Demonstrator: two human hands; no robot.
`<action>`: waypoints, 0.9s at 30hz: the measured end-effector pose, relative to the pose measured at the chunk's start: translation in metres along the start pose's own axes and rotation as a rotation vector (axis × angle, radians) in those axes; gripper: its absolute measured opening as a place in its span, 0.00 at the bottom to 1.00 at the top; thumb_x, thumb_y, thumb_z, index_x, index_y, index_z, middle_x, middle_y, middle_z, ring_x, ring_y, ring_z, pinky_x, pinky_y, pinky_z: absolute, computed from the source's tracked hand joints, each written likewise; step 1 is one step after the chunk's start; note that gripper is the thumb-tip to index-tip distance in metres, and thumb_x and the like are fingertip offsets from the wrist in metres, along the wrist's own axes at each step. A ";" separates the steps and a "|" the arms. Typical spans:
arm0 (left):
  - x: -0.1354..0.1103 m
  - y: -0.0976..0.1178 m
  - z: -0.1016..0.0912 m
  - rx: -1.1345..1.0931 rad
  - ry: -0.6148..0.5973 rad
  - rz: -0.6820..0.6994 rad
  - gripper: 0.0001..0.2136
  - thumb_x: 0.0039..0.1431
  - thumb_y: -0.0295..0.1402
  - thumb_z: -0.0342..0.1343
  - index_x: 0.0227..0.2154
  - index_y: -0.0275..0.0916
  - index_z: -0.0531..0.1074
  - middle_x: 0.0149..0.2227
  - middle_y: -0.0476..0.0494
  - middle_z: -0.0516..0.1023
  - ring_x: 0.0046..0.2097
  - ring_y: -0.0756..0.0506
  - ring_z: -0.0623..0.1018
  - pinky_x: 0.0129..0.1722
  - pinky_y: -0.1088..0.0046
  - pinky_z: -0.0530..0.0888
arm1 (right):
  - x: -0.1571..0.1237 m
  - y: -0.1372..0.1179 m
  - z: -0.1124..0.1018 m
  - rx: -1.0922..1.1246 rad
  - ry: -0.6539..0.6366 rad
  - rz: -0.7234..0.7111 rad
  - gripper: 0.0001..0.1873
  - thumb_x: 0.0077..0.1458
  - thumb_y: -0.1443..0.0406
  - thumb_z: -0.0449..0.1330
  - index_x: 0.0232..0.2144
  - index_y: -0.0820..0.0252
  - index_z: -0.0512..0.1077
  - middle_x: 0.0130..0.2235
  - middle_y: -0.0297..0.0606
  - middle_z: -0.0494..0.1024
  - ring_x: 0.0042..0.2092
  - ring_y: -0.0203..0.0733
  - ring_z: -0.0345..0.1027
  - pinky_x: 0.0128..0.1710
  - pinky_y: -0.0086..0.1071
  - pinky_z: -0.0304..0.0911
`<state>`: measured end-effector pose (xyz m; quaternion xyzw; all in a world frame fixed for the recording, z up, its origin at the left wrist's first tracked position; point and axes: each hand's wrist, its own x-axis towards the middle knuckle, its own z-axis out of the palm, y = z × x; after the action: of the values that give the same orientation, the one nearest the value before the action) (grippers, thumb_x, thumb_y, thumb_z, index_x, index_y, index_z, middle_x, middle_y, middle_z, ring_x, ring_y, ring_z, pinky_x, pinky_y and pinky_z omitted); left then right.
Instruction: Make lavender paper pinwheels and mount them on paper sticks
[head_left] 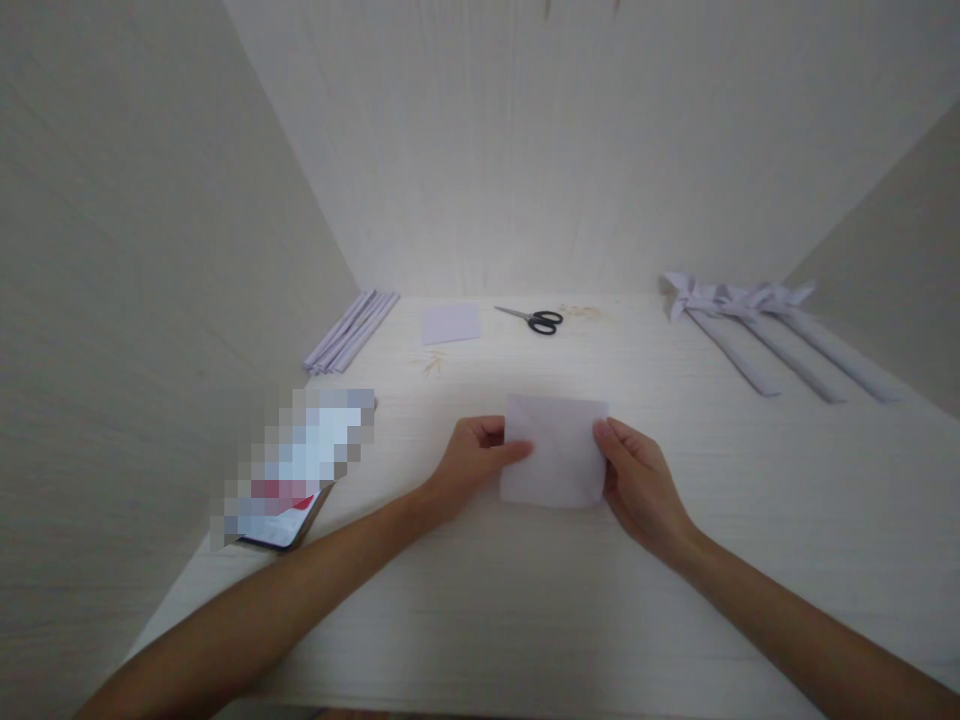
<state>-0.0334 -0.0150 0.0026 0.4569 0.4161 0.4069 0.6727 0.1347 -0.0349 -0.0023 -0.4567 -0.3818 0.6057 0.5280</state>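
A square sheet of pale paper (559, 460) is held up between my two hands, with faint diagonal creases on its face. My left hand (476, 455) pinches its left edge, thumb flat on the front and fingers behind. At the right edge, my right hand (641, 475) grips the sheet, its thumb near the upper right corner and the other fingers partly hidden behind the paper. Beyond the sheet, a pair of scissors (534, 320) with black handles lies on the table, beside another pale paper square (451, 324).
Several rolled paper sticks (351, 332) lie at the back left. Paper pinwheel-like pieces on sticks (739, 350) rest at the back right. A phone (300, 480), partly blurred, stands at the left. Small thin tan bits (430, 362) are scattered on the white table (750, 510). Walls enclose the sides and back.
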 end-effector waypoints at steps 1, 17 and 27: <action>0.000 0.000 0.001 0.011 0.026 -0.014 0.12 0.38 0.33 0.61 0.28 0.33 0.74 0.29 0.44 0.77 0.29 0.48 0.75 0.32 0.72 0.71 | -0.001 0.001 0.000 -0.028 -0.007 -0.009 0.12 0.46 0.55 0.56 0.23 0.58 0.65 0.17 0.30 0.65 0.20 0.33 0.57 0.17 0.26 0.53; 0.008 0.006 -0.010 0.007 0.292 -0.012 0.14 0.33 0.32 0.64 0.26 0.31 0.72 0.26 0.44 0.76 0.26 0.48 0.74 0.28 0.71 0.72 | -0.008 -0.008 -0.005 -0.414 -0.271 -0.274 0.22 0.53 0.62 0.49 0.51 0.57 0.53 0.23 0.31 0.71 0.25 0.34 0.66 0.25 0.29 0.64; 0.008 0.008 -0.014 0.127 0.165 -0.094 0.12 0.34 0.31 0.62 0.25 0.32 0.72 0.25 0.44 0.76 0.24 0.49 0.74 0.24 0.74 0.70 | 0.000 -0.005 -0.019 -1.134 -0.175 -1.015 0.14 0.47 0.72 0.55 0.37 0.53 0.70 0.40 0.41 0.63 0.43 0.42 0.60 0.38 0.39 0.63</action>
<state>-0.0451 -0.0022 0.0051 0.4436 0.5157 0.3840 0.6243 0.1544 -0.0347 -0.0028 -0.3767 -0.8375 0.0341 0.3945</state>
